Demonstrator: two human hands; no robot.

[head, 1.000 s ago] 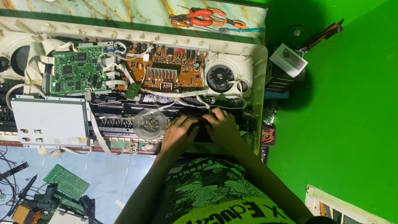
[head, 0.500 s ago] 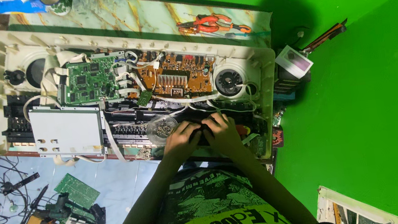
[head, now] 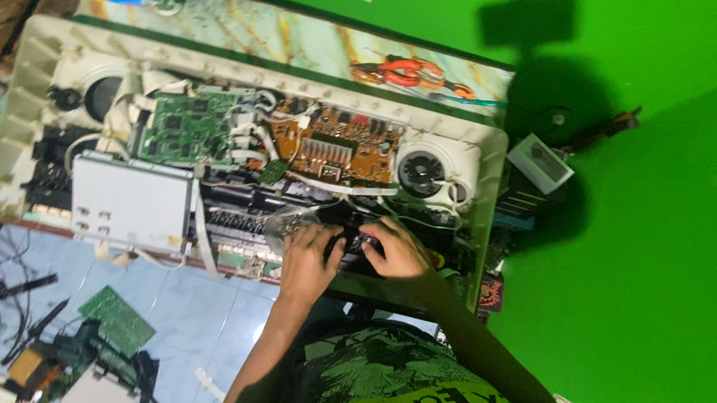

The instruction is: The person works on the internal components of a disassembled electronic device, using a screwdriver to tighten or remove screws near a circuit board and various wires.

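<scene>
Head view, looking down at an opened cream-coloured device casing (head: 20, 115) lying flat, guts exposed. Left hand (head: 311, 260) and right hand (head: 396, 247) side by side at the near edge of the casing, both pressed onto a black mechanism (head: 353, 246) down in the lower middle of the housing, just below the brown circuit board (head: 333, 145). Fingers (head: 319, 238) of both hands curled down over that black part, touching it; can't tell whether actually gripping or just resting on top. Clear round disc-like piece (head: 287, 224) right beside the left hand. Further up, a green circuit board (head: 185, 127) next to the brown one, a grey metal box (head: 132, 202) to the left, and a round speaker (head: 419, 171) at the right end. Orange pliers (head: 402, 73) on the patterned strip beyond the casing. Loose green board (head: 115, 315) plus tangled wires and bits on the light blue floor (head: 208, 311) off to the left. Bright green backdrop (head: 673, 236) on the right.
</scene>
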